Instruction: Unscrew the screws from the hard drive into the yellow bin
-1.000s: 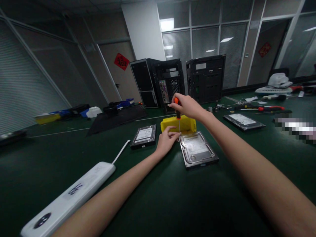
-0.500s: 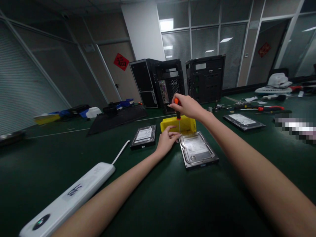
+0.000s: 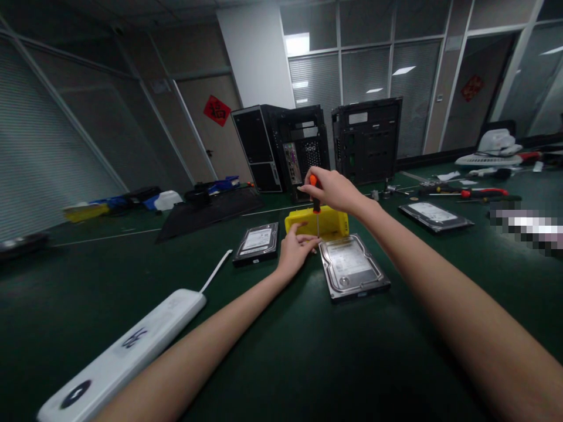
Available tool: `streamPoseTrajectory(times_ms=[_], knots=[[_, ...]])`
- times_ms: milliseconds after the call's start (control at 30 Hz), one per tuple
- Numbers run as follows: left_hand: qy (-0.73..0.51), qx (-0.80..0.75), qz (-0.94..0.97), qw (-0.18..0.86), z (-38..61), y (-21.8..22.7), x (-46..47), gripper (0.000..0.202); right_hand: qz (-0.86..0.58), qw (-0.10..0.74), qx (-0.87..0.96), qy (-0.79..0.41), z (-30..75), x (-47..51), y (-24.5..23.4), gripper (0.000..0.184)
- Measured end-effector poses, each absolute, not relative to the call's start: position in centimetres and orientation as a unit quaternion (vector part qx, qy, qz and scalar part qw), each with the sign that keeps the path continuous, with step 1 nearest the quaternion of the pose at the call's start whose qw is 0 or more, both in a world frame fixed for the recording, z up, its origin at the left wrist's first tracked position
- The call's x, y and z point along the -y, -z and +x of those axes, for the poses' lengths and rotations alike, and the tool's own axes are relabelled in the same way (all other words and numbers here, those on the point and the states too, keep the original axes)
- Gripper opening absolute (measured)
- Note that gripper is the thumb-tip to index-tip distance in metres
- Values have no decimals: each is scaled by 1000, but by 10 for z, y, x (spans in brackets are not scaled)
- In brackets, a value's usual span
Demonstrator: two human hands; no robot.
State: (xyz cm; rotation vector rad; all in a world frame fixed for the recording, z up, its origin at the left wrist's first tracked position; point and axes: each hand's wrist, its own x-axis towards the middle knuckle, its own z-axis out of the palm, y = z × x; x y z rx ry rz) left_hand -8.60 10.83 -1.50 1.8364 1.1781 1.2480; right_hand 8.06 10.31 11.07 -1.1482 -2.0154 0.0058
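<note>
Right hand (image 3: 329,189) closed around the handle of an upright screwdriver (image 3: 316,203), shaft running down to the left hand (image 3: 295,251), its fingertips drawn nearly together (cannot tell if they pinch anything) beside the far left corner of a hard drive (image 3: 352,265). Drive lies flat on the green tabletop (image 3: 272,351), just before a yellow box (image 3: 333,220), well short of the tabletop's far edge.

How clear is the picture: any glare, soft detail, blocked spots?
Head view: dim scene, bright light reflections on the glass partition; head view: label on the nearest hard drive unreadable; head view: tip of the screwdriver hard to make out; head view: pixelated patch at the right edge.
</note>
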Motion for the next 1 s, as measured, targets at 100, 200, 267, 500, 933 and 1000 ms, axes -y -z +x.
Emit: streamPoseTrajectory(times_ms=[100, 200, 267, 500, 933, 1000], knots=[[-473, -440, 689, 328, -87, 18, -111, 56, -452, 398, 799, 1, 80, -102, -111, 26], [-474, -439, 680, 348, -88, 20, -113, 58, -451, 394, 801, 2, 80, -102, -111, 26], [-472, -439, 675, 358, -87, 19, -112, 57, -448, 395, 802, 4, 80, -103, -111, 26], [-438, -450, 669, 398, -86, 8, -102, 49, -444, 394, 805, -1, 80, -103, -111, 26], [-442, -446, 661, 412, -86, 8, -100, 39, -439, 394, 807, -33, 80, -103, -111, 26], [-443, -446, 661, 410, -86, 8, -100, 37, -437, 394, 808, -36, 79, -103, -111, 25]])
